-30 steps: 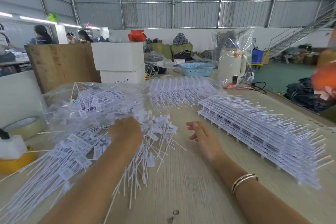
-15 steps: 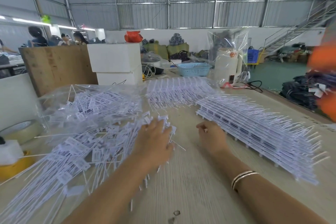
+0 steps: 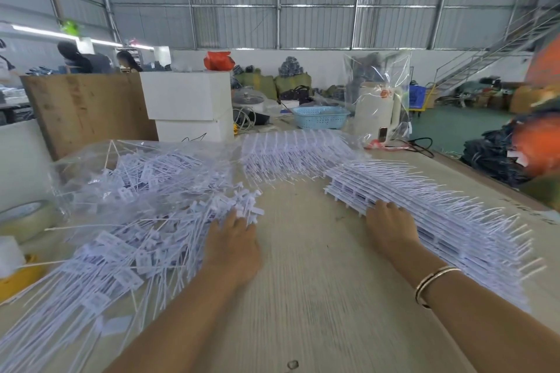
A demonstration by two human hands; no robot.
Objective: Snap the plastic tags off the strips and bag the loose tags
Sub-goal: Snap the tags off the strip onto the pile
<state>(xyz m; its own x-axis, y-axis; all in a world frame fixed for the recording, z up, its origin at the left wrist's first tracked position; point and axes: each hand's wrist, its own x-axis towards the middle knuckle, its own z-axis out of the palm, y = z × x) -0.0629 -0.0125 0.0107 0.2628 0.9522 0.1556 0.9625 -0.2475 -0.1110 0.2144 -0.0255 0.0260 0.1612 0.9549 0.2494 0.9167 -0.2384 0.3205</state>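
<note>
We are seeing the left hand's [image 3: 233,247] fingertips going under the loose tags [image 3: 127,239] — grip unclear. The right hand's [image 3: 391,228] fingertips are hiding against the stacked strips [image 3: 448,221]. Tag print is blurring — unreadable.

The loose tags [image 3: 127,239] are white, some with faint bluish print, and the strips [image 3: 454,221] stacked on the right are white too. The table [image 3: 318,281] is pale tan wood with a fine grain. A gold bracelet [image 3: 433,283] with a dark line circles the right wrist. The basket [image 3: 321,116] is light blue with a pierced pattern. The boxes [image 3: 188,103] are white, the board [image 3: 88,112] brown, the bundle [image 3: 218,60] on top red-orange.
</note>
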